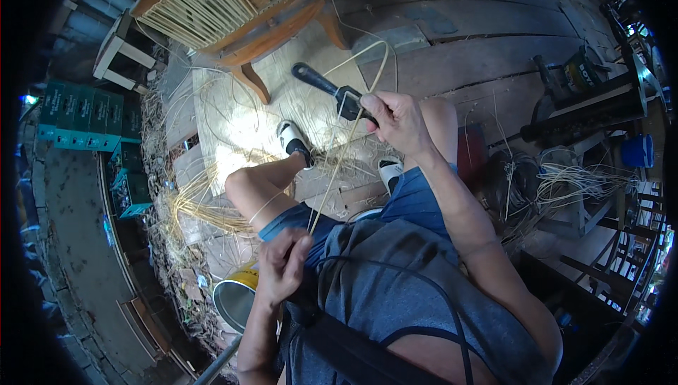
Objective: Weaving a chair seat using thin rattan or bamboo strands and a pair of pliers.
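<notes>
A long pale cane strip (pixel 333 176) runs taut between my two hands. My left hand (pixel 282 263), low and near my body, is closed on its lower end. Farther out, my right hand (pixel 395 118) grips a black-handled tool (pixel 316 79) with a dark block-like head, and the strip passes at its thumb. What the tool is exactly I cannot make out. Past the right hand the strip loops up and bends back. A wooden chair (pixel 236 43) with a woven cane panel stands ahead of my feet.
Loose cane strands (pixel 194 201) lie on the floor at left, beside a yellow tin (pixel 236 290). Green crates (pixel 88 117) are stacked far left. At right are a coiled dark bundle (pixel 510 180), more pale cane (pixel 575 182) and a blue bucket (pixel 637 151).
</notes>
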The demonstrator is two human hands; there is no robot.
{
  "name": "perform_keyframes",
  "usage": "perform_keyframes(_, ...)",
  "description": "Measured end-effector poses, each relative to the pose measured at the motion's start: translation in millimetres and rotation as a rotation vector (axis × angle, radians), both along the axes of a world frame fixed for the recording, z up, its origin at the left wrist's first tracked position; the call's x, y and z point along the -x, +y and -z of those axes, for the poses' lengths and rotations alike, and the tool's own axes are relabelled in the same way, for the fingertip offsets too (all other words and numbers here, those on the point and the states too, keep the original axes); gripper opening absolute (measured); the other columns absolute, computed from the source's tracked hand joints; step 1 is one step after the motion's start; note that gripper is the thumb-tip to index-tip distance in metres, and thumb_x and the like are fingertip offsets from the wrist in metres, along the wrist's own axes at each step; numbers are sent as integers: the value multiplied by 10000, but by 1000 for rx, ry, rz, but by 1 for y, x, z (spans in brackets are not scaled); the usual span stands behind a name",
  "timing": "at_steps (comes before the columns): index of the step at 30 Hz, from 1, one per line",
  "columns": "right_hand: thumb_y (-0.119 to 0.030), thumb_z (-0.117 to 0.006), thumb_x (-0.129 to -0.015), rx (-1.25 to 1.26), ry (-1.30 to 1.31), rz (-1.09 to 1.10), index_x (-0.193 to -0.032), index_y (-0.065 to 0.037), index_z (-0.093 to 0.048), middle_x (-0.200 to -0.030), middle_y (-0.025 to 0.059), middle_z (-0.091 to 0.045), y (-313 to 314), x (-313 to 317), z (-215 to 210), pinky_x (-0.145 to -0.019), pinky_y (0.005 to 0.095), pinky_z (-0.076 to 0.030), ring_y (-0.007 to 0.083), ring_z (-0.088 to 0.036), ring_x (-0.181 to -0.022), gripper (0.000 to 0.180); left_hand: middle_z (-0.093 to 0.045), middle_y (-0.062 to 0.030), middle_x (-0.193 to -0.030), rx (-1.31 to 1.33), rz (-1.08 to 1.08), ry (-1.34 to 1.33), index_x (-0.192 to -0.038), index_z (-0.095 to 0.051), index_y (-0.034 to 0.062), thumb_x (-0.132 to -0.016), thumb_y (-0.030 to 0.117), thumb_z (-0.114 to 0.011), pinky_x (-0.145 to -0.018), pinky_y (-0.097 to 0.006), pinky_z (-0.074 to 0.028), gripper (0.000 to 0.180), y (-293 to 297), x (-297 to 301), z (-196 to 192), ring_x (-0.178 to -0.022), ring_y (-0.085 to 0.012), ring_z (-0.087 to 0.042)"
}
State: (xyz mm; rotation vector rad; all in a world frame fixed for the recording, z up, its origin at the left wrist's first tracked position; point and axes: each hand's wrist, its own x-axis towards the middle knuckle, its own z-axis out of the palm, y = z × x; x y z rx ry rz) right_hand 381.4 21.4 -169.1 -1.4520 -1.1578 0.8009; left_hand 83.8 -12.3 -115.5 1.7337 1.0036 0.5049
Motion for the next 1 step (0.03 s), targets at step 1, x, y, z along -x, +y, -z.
perform_keyframes(1,-254,-526,-961,15,87,11,-757,-16,-664,-555,43,-605,4,-6,2,-456,281,-432,101,-550,-484,342,-624,-47,-721,13,-12,7,-858,-631,25,-912,180,-609,-597,-244,-428,166,0,6,0,-614,-144,-537)
